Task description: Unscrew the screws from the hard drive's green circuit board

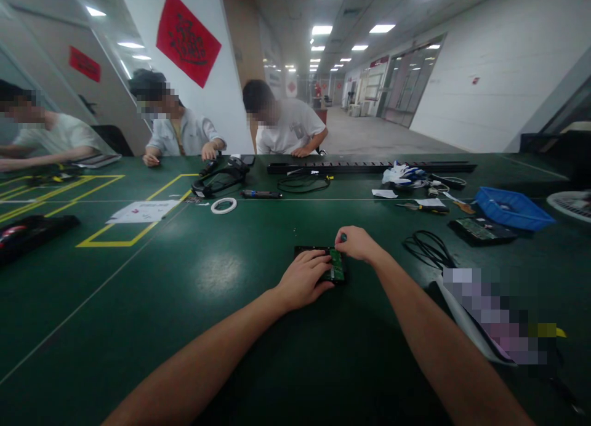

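Observation:
A hard drive (339, 267) with its green circuit board facing up lies on the green table in front of me. My left hand (305, 278) rests over its left part, fingers across the top and thumb along the near edge, holding it. At the board's far right corner, my right hand (354, 244) is closed in a pinch. Between those fingers shows the dark rounded end of a small screwdriver-like tool (343, 237); its tip is hidden.
To the right are a coiled black cable (427, 250), another circuit-board device (482, 230), a blue tray (512, 208), a yellow-black screwdriver (431, 208) and gloves (404, 175). A tape roll (224, 205) and long black rail (369, 167) lie farther off. Three people sit opposite.

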`<state>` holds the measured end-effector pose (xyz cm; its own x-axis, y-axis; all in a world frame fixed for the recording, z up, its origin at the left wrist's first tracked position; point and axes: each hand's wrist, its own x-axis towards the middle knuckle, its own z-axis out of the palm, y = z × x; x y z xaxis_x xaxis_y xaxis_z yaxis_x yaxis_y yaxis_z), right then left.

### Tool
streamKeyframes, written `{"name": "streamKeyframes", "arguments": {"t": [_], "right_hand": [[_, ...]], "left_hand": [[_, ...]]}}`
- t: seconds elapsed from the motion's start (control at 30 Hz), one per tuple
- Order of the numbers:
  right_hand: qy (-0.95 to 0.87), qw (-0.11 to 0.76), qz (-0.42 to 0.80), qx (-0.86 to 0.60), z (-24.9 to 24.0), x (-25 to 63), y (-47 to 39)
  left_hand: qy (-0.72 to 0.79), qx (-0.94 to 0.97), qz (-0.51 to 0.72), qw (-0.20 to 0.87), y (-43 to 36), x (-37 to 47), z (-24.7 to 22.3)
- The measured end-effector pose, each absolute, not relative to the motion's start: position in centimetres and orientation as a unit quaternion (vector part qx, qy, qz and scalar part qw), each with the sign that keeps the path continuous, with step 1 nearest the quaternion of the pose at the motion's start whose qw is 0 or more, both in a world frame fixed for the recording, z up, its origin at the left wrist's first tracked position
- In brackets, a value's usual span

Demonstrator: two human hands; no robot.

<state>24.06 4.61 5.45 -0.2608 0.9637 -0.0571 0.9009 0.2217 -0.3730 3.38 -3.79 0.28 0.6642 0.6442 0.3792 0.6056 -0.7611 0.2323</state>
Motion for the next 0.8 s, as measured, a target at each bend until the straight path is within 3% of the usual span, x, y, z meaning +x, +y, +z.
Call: {"name": "streamKeyframes", "arguments": {"t": [0.8], "right_hand": [[-0.782,0.075,0.158,-0.598,5.36,24.20,4.37]], "left_hand": [[0.321,0.925,0.203,0.033,-3.82,3.26,0.10]]}}
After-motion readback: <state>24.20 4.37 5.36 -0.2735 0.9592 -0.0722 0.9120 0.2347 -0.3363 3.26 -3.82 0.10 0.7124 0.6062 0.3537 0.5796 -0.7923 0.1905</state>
